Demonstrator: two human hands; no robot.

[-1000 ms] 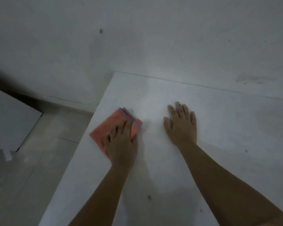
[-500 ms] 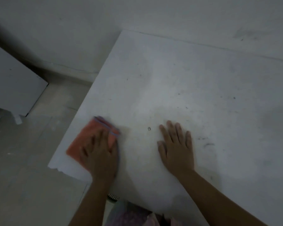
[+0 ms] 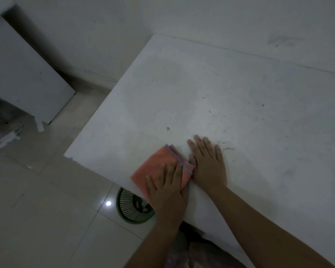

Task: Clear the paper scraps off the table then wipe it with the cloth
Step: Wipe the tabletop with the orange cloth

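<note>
I press the cloth (image 3: 159,167) flat under my left hand (image 3: 167,192); right hand (image 3: 208,163) lies released on the bench (image 3: 240,97); better to use overlapping strokes.

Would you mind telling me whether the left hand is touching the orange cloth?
Touching. The head view shows the left hand lying flat on the orange cloth, fingers spread over it, pressing it onto the table.

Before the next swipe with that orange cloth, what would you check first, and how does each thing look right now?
1. Left hand flat on the cloth: ok.
2. Cloth fully on the table: not ok, it reaches the near edge.
3. Right hand out of the way: not ok, it is beside the cloth.
4. Paper scraps gone: ok, none visible.
5. Dark marks wiped: not ok.
6. Basket below the edge: ok.
</note>
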